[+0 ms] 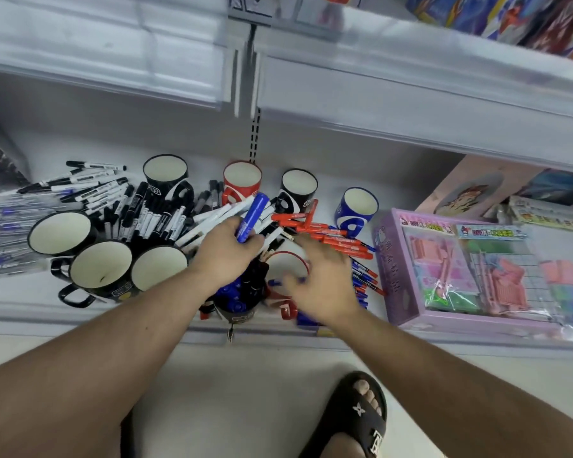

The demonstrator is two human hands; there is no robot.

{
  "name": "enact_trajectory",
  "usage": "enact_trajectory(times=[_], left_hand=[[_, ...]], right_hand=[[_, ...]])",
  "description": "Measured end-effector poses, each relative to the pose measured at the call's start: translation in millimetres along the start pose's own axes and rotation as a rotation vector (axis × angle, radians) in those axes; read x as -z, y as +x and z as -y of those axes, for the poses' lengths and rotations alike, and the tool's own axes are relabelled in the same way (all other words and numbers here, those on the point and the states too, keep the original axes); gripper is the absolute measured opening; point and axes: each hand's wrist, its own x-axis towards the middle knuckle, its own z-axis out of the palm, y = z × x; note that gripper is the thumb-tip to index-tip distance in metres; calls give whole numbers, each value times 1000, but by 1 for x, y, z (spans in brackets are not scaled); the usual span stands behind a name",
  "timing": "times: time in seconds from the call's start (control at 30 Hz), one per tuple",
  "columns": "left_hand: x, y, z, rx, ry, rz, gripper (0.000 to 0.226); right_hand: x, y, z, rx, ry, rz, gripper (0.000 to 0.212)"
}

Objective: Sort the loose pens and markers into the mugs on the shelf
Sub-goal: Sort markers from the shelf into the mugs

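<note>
My left hand [227, 251] grips a thick blue marker [252, 217], held tilted above the pile. My right hand [321, 279] hovers blurred with fingers spread over a red mug [286, 261] at the shelf front. A dark mug [239, 300] under my left wrist holds several blue and black markers. Loose black markers [146, 216] lie in a heap at centre left. Red markers [328, 234] lie to the right, and thin blue pens [361, 276] lie beside my right hand. Empty mugs stand around: black ones [100, 269], a red one [242, 178], a blue one [356, 206].
A purple box of toy kits [477, 269] fills the shelf's right side. Packs of blue pens [4, 233] lie at far left. An upper shelf [377, 104] overhangs the mugs. My sandalled foot [354, 418] stands on the floor below.
</note>
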Motion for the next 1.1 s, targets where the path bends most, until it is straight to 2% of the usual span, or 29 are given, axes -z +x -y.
enact_trajectory(times=[0.07, 0.1, 0.13, 0.23, 0.3, 0.37, 0.53, 0.67, 0.8, 0.87, 0.97, 1.1], left_hand=[[-9, 1, -10, 5, -15, 52, 19], [-14, 2, -14, 12, -23, 64, 19], [-18, 3, -16, 17, -25, 70, 18], [-27, 7, -18, 24, -14, 79, 19], [-31, 10, -18, 38, -20, 83, 18], [-33, 16, -14, 61, -41, 77, 15], [-32, 30, -1, 146, -122, 33, 12], [-37, 34, 3, 151, -118, 38, 9], [-41, 38, 5, 163, -126, 41, 8], [-42, 38, 4, 165, -130, 42, 7], [-40, 37, 2, 159, -145, 39, 8], [-38, 35, 1, 158, -161, 42, 11]], right_hand=[[18, 23, -36, -412, 239, -16, 33], [25, 32, -57, -562, 269, -17, 20], [27, 38, -81, -611, 187, 4, 18], [14, 36, -132, -540, -102, 214, 22], [-4, 29, -146, -457, -251, 386, 23], [-20, 29, -150, -369, -340, 476, 26], [-43, 44, -151, -339, -369, 483, 17], [-49, 57, -152, -275, -442, 541, 18], [-49, 64, -158, -311, -445, 441, 21], [-49, 64, -160, -317, -411, 430, 30], [-54, 61, -156, -207, -411, 469, 50], [-67, 58, -144, -42, -380, 530, 46]])
